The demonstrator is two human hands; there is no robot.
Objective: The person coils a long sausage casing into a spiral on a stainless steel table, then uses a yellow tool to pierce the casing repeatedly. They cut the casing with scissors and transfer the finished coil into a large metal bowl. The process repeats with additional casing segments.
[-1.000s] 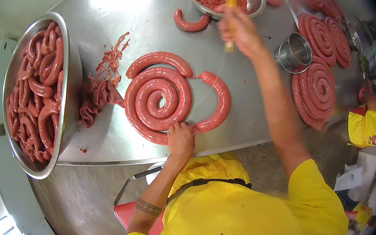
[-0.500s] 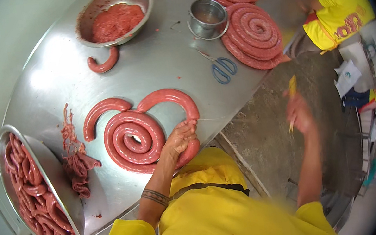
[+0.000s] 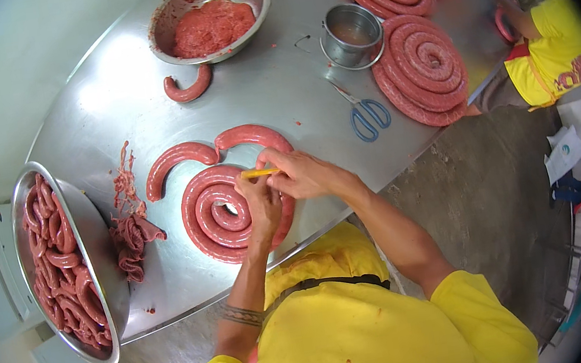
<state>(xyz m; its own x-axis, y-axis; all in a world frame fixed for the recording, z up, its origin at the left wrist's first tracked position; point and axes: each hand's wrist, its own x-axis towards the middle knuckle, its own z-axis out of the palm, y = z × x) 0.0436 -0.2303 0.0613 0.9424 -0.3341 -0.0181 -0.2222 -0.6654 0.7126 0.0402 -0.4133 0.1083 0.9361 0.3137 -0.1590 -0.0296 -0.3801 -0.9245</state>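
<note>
My right hand (image 3: 297, 173) is closed on a yellow stick (image 3: 258, 173), held level over the sausage coil (image 3: 214, 230). Just left of it, beneath the stick, my left hand (image 3: 259, 197) has its fingers curled at the coil's upper right; what they grip is hidden. Two curved sausage lengths, one at left (image 3: 168, 168) and one at right (image 3: 257, 133), arch above the coil. A steel tub of sausages (image 3: 65, 283) and a reddish crumpled heap with scraps (image 3: 134, 253) lie to the left. Blue-handled scissors (image 3: 370, 118) rest to the right.
At the steel table's (image 3: 110, 133) back are a bowl of minced meat (image 3: 211, 28), a short sausage (image 3: 188, 91) and a small steel pail (image 3: 348, 37). Several large coils (image 3: 420, 68) lie at right, beside another person in yellow (image 3: 543, 61). Concrete floor (image 3: 463, 231) shows below the edge.
My right hand has swung in from beyond the table edge, bringing the yellow stick over the coil to meet my left hand, which has shifted slightly up and left from the right-hand sausage.
</note>
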